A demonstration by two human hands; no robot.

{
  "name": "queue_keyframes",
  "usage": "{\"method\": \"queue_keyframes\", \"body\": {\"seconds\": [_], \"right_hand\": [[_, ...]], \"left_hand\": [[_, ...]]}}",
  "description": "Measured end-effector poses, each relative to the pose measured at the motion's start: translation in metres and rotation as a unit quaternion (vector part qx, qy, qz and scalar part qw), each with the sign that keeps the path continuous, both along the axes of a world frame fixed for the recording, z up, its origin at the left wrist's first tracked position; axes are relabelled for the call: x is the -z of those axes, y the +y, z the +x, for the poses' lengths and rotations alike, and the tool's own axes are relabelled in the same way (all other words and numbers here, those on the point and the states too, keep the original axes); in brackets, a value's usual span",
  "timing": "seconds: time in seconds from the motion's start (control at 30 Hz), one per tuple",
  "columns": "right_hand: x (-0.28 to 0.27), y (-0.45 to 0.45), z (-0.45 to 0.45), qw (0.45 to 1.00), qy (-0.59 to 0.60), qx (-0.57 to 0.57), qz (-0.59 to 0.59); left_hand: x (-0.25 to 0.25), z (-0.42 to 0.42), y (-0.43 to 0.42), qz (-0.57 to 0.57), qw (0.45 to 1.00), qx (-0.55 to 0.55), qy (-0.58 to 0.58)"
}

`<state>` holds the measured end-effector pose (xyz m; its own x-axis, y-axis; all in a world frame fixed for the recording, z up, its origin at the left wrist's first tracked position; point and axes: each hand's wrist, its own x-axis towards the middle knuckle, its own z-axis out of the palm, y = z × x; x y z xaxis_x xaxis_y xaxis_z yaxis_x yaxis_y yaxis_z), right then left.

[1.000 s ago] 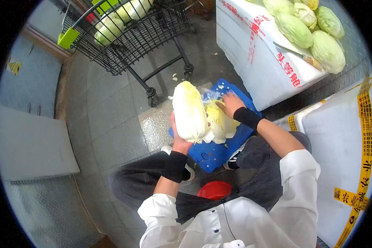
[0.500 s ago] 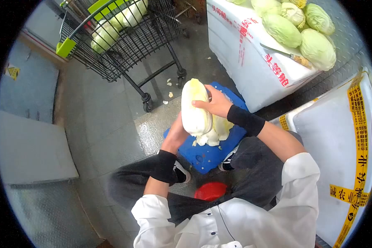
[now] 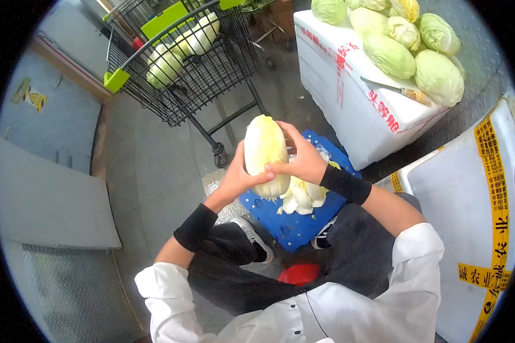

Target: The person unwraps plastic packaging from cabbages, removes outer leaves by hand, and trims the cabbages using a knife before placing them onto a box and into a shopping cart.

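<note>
A pale yellow-white napa cabbage [image 3: 264, 150] is held upright between both hands above a blue mat or board [image 3: 274, 224] on the floor. My left hand [image 3: 234, 178] grips its left side, the fingers partly hidden behind it. Against the right side presses my right hand [image 3: 301, 157], its thumb lying across the front. Loose cabbage leaves [image 3: 303, 197] lie in a pile on the blue surface, below and right of the cabbage.
A black wire shopping cart [image 3: 194, 68] holds more napa cabbages [image 3: 180, 51]. On a white foam box [image 3: 349, 86] sit several round green cabbages [image 3: 389, 55] and a knife [image 3: 396, 88]. Another taped white box [image 3: 446, 188] stands at right. Something red [image 3: 299, 274] is between the feet.
My left hand has come from behind the cabbage to its left side. The cabbage has turned a little, showing a yellower face. The camera view has shifted slightly.
</note>
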<state>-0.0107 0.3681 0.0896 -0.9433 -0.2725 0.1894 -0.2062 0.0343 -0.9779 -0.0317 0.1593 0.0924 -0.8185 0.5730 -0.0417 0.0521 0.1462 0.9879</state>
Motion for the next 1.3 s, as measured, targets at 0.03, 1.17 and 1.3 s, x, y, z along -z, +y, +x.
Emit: {"method": "queue_keyframes", "body": {"seconds": [0.03, 1.17, 1.3], "right_hand": [[0.002, 0.000, -0.002, 0.999, 0.020, -0.027, 0.009], [0.008, -0.023, -0.001, 0.827, -0.404, -0.162, -0.355], [0.032, 0.003, -0.022, 0.992, -0.061, 0.115, -0.009]], "left_hand": [[0.000, 0.001, -0.001, 0.001, 1.000, -0.018, 0.003], [-0.002, -0.027, -0.020, 0.286, 0.907, -0.105, -0.292], [-0.004, -0.026, -0.019, 0.173, 0.926, -0.260, -0.211]]}}
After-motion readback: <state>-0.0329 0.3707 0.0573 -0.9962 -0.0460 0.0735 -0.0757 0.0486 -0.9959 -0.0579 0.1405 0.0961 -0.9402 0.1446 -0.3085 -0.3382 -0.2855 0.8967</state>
